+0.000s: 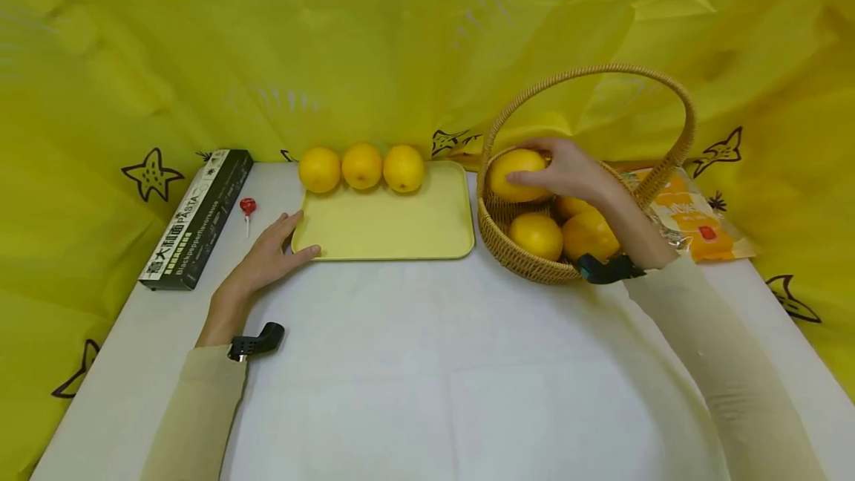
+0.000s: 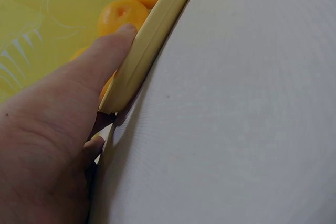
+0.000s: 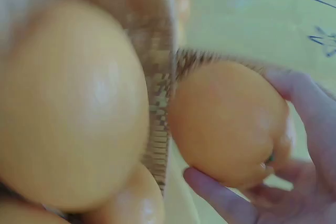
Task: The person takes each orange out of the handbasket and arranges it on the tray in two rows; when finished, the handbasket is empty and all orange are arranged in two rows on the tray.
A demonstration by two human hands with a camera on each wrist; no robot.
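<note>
In the head view, my right hand (image 1: 568, 169) grips an orange (image 1: 516, 175) inside the wicker basket (image 1: 497, 240), near its left rim. The right wrist view shows the thumb and fingers around this orange (image 3: 228, 121). Several other oranges (image 1: 536, 237) lie in the basket, partly hidden by my wrist. My left hand (image 1: 267, 251) rests at the front left corner of a pale yellow tray (image 1: 387, 228), with its fingers extended. In the left wrist view, the thumb lies over the tray's rim (image 2: 152, 40). Three oranges (image 1: 362, 166) stand in a row along the tray's back edge.
The basket's tall arched handle (image 1: 614, 69) rises above my right hand. A black pasta box (image 1: 197, 221) and a red lollipop (image 1: 248, 205) lie left of the tray. Behind the basket at right is an orange snack bag (image 1: 701, 221). A yellow patterned cloth (image 1: 401, 58) hangs behind the table.
</note>
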